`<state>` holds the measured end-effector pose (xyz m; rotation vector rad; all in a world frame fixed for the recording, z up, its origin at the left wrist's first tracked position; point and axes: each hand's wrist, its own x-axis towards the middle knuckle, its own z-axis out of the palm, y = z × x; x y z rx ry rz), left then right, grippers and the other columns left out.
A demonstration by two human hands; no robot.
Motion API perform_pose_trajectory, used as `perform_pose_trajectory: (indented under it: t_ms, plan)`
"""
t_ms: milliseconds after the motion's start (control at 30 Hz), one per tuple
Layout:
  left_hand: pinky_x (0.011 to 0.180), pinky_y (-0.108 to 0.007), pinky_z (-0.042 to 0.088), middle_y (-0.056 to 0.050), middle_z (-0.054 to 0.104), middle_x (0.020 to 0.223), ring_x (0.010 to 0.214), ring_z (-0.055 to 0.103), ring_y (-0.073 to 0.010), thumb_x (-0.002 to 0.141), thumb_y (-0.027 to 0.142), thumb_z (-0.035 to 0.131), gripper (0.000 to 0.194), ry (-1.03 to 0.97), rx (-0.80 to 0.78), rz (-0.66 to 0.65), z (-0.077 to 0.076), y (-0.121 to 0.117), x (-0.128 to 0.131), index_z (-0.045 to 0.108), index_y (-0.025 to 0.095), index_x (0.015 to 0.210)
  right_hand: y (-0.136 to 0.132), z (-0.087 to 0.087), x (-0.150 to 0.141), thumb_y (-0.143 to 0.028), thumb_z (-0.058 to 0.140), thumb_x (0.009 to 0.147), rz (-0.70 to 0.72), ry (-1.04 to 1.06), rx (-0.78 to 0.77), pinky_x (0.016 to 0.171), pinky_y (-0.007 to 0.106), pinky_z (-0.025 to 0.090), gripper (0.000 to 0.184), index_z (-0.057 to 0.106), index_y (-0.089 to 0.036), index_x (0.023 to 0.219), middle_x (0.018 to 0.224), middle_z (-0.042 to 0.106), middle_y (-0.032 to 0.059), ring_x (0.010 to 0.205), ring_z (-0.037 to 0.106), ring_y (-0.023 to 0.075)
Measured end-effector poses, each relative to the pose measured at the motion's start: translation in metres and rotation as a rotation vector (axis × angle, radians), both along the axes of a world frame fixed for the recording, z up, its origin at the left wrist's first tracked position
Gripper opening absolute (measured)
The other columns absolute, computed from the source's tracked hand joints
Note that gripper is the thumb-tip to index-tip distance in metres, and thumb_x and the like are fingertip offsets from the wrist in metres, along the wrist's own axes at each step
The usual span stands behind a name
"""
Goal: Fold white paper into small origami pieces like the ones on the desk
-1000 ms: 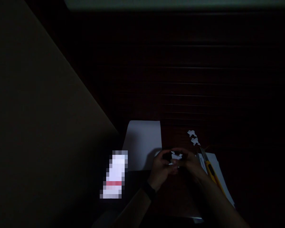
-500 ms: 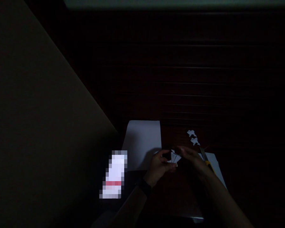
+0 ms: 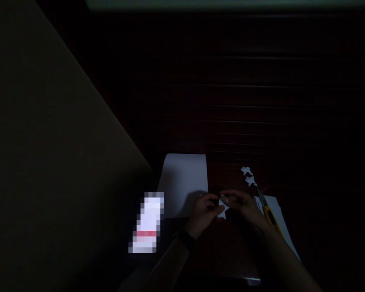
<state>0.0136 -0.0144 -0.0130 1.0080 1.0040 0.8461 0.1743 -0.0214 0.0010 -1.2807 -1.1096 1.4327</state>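
A small folded white paper piece point(image 3: 222, 211), pointed like a star at its lower edge, is held between both hands above the dark table. My left hand point(image 3: 203, 214), with a dark band on its wrist, pinches it from the left, the thumb lying on its face. From the right, my right hand point(image 3: 241, 205) grips its upper corner between thumb and fingers. The fingertips hide part of the paper. Beyond my right hand lie folded paper stars point(image 3: 249, 180), and a yellow-handled utility knife point(image 3: 271, 218) with its blade out rests near them.
A white sheet point(image 3: 184, 174) lies behind my left hand. More white paper point(image 3: 284, 227) is under the knife at the right. A lit, blurred-out screen point(image 3: 147, 223) stands out at the left. A pale wall point(image 3: 63, 162) rises on the left; the room is very dark.
The folded paper has been turned and now shows a flat, star-pointed face. My right hand has closed in on its upper corner, moving slightly left.
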Motion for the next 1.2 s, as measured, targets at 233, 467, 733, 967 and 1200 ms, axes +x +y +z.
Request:
perform_pose_trajectory:
  t_ms: [233,467,733,967,1200]
  plan:
    - [0.048,-0.021,0.048,0.002,0.054,0.061,0.053,0.052,-0.0097,0.069,0.033,0.068,0.033,0.068,0.135,-0.036,0.0007,0.0016,-0.0003,0.061,0.014,0.095,0.0012,-0.0020,-0.0022,-0.031,0.070,0.070,-0.010,-0.041,0.026,0.060,0.027,0.045,0.029,0.065,-0.019,0.095,0.071,0.068,0.0023,0.063,0.061,0.0159]
    - [0.067,-0.027,0.051,-0.007,0.064,0.086,0.076,0.062,-0.0178,0.062,0.022,0.075,0.044,-0.028,0.124,-0.067,0.0018,0.0008,0.0009,0.058,0.015,0.102,-0.0001,-0.0069,0.0013,-0.030,0.073,0.067,-0.136,-0.111,0.047,0.052,0.025,0.043,0.033,0.063,-0.018,0.096,0.062,0.065,0.0004,0.053,0.058,0.0147]
    - [0.058,-0.028,0.051,-0.005,0.065,0.071,0.061,0.062,-0.0165,0.062,0.022,0.074,0.039,-0.069,0.031,-0.006,-0.0029,0.0024,0.0008,0.058,0.012,0.097,-0.0007,0.0012,0.0011,-0.026,0.072,0.067,-0.033,-0.096,0.082,0.057,0.026,0.045,0.038,0.059,-0.020,0.102,0.068,0.066,-0.0002,0.061,0.061,0.0162]
    - [0.053,-0.022,0.047,-0.001,0.062,0.060,0.056,0.062,-0.0146,0.062,0.020,0.074,0.039,-0.015,0.111,0.012,0.0036,0.0010,-0.0004,0.060,0.014,0.098,0.0003,-0.0029,0.0023,-0.019,0.077,0.059,-0.116,0.001,0.007,0.051,0.024,0.041,0.044,0.060,-0.019,0.099,0.055,0.062,-0.0034,0.051,0.056,0.0137]
    - [0.053,-0.022,0.046,-0.002,0.064,0.061,0.055,0.060,-0.0133,0.065,0.026,0.073,0.036,0.000,0.107,0.064,0.0057,0.0019,-0.0008,0.061,0.014,0.097,-0.0009,-0.0012,-0.0028,-0.029,0.075,0.064,-0.133,0.063,0.021,0.060,0.027,0.045,0.039,0.060,-0.021,0.099,0.068,0.066,-0.0006,0.061,0.061,0.0158]
